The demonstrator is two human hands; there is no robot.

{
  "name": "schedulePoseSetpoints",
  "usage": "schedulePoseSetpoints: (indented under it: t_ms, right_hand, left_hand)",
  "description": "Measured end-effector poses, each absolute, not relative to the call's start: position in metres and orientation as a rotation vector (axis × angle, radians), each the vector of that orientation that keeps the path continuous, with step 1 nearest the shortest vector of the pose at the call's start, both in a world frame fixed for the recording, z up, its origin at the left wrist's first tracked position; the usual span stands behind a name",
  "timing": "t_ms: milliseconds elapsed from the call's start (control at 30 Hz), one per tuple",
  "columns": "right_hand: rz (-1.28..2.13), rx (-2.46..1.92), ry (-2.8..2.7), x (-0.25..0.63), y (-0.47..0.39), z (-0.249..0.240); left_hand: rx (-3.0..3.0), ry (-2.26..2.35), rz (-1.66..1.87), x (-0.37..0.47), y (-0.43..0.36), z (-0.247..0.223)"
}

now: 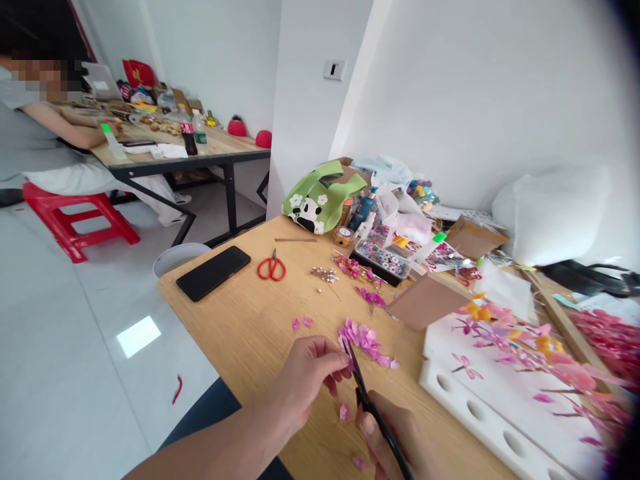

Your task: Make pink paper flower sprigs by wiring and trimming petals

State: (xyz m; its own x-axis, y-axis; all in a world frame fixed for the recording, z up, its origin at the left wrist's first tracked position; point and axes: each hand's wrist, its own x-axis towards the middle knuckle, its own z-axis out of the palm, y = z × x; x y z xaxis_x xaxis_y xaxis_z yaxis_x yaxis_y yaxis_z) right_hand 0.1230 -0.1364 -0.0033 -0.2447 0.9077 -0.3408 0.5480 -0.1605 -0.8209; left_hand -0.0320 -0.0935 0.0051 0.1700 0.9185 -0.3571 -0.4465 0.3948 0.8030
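Observation:
My left hand [315,370] is closed in a pinch on a pink petal [350,364], over the wooden table [260,323]. Black tweezers or scissors, too unclear to tell which, form a dark tool [367,403] in my right hand [395,433]. The tool's tips reach the petal beside my left fingertips. Just beyond my hands lies a pile of pink petals [367,339]; a few loose petals [344,412] are scattered nearer to me.
A phone [214,272] and red-handled scissors [271,267] lie at the table's left. Behind are a green bag [323,200] and a bead box [383,260]. White foam [480,403] with flowers stands right. A person [40,133] sits at another table.

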Motion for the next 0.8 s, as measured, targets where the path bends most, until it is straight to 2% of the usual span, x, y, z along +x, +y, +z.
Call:
schedulePoseSetpoints:
  t_ms: [433,800]
  right_hand:
    - [1.255,-1.686,-1.924,0.131,-0.134,-0.014]
    - [1.290,-1.711,-1.828,0.123,-0.139,0.001]
  left_hand:
    - [0.588,0.949,1.045,-0.032,-0.093,0.003]
    - [0.595,0.940,1.021,-0.035,-0.093,0.006]
